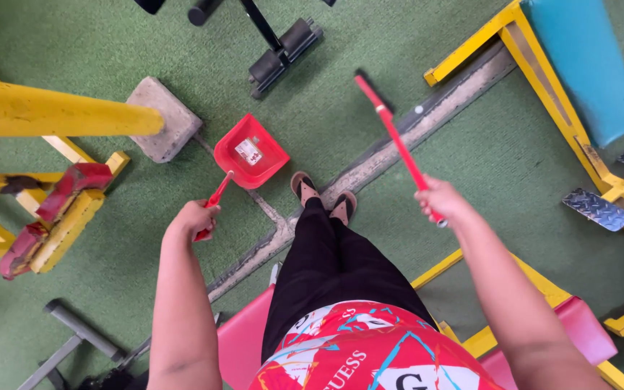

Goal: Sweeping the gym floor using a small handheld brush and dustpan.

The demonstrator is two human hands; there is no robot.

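My left hand grips the long red handle of a red dustpan, whose pan rests on the green floor ahead of my feet. A small piece of litter lies in the pan. My right hand is closed on the red handle of a broom; the stick runs up and to the left, and its dark head touches the floor near a grey concrete strip. My sandalled feet stand on that strip, between the two tools.
Yellow gym frames stand at left and right, the right one with a blue pad and metal footplates. A concrete block sits next to the dustpan. Black roller pads are ahead; a pink bench is behind me.
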